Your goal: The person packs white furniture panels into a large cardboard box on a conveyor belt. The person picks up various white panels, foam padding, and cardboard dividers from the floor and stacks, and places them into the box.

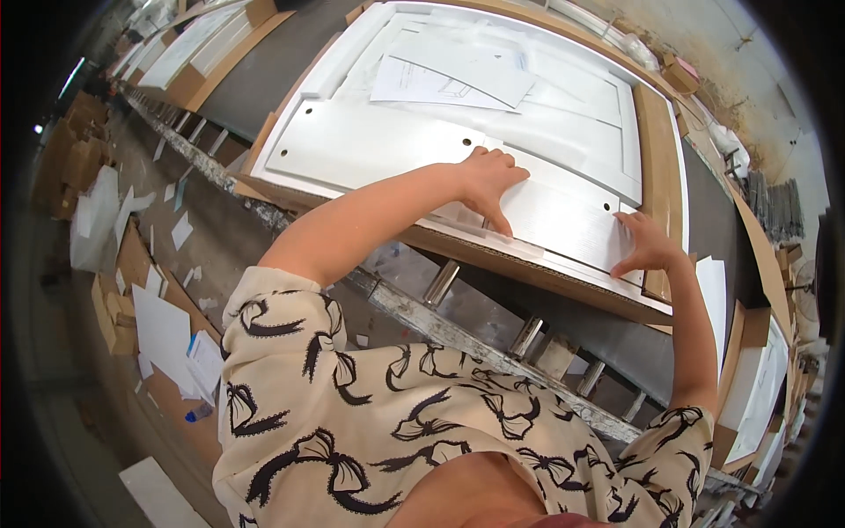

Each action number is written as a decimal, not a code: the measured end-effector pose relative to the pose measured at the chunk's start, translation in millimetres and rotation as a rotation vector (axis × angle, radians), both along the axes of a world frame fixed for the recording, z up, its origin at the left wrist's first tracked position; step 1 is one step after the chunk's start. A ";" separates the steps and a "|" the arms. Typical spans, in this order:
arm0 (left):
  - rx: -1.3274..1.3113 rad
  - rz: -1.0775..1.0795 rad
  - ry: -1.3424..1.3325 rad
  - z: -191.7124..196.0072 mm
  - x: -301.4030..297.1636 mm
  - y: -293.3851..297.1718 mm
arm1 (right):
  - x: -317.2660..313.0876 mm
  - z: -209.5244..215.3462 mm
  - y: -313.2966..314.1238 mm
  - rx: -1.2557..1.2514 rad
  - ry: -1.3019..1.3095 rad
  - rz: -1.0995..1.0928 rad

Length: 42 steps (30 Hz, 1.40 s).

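Note:
A short white panel point(554, 207) with a dark round hole lies along the near side of an open cardboard carton point(528, 275). My left hand point(493, 185) rests across its left end, thumb and fingers spread apart. At the panel's right end, my right hand point(644, 242) touches the surface with thumb and fingertips wide apart. Both hands are open on the panel rather than closed round it. To the left lies another white panel point(361, 154) with several dark holes. Behind them, a printed drawing sheet point(431, 84) and clear plastic bags lie on a larger white panel point(563, 132).
White foam point(330, 72) lines the carton, and a brown cardboard strip point(656, 176) stands along its right side. The carton sits on a roller conveyor point(440, 283). More filled cartons point(198, 53) stand left and right. Paper and foam scraps point(163, 330) litter the floor at left.

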<state>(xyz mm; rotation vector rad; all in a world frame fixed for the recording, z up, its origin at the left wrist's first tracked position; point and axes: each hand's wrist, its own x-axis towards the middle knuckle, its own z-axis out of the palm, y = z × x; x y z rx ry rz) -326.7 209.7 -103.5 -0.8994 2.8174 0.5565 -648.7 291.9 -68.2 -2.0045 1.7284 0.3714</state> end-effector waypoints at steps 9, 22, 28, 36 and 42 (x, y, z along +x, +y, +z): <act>-0.200 0.352 0.557 5.0 47.0 20.0 | -1.3 -23.8 -15.5 -0.158 0.127 0.151; -0.113 1.990 0.586 -219.4 198.2 408.8 | 171.5 -105.2 154.7 0.373 -1.072 0.288; 0.295 1.879 0.558 -301.6 121.5 411.1 | 184.8 -275.4 157.2 0.521 -0.572 0.399; 0.362 1.953 0.588 -455.6 175.8 421.7 | 296.8 -535.8 41.1 0.309 -0.183 0.330; 0.533 2.066 0.984 -561.8 105.3 398.4 | 350.1 -717.9 -96.3 -0.012 0.056 0.541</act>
